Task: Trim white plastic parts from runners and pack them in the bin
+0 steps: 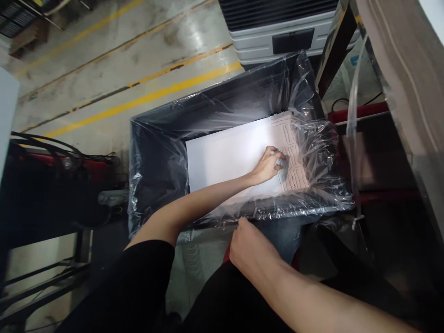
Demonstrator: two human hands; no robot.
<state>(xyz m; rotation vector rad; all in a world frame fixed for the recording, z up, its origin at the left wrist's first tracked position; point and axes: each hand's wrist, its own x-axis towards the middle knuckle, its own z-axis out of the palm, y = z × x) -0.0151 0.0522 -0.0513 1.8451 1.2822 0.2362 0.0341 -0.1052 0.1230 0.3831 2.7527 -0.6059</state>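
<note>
A dark bin (156, 134) lined with clear plastic film (312, 138) stands in front of me. On its inside lies a white sheet (225, 152), and to the right of that sheet thin pale pieces (296, 171) are laid out in rows. My left hand (268, 165) reaches in over the sheet's right edge, its fingers curled beside the pieces; whatever is between the fingertips is too small to tell. At the bin's near rim is my right hand (244, 238), closed, with its fingers mostly turned out of sight against the film's edge.
Behind the bin is a grey ribbed case (287, 41). Yellow lines (149, 104) run across the floor at the far left. Dark cables (65, 143) and a black frame (41, 277) stand left. A hanging plastic strand (353, 115) and a brown covering (398, 60) are at the right.
</note>
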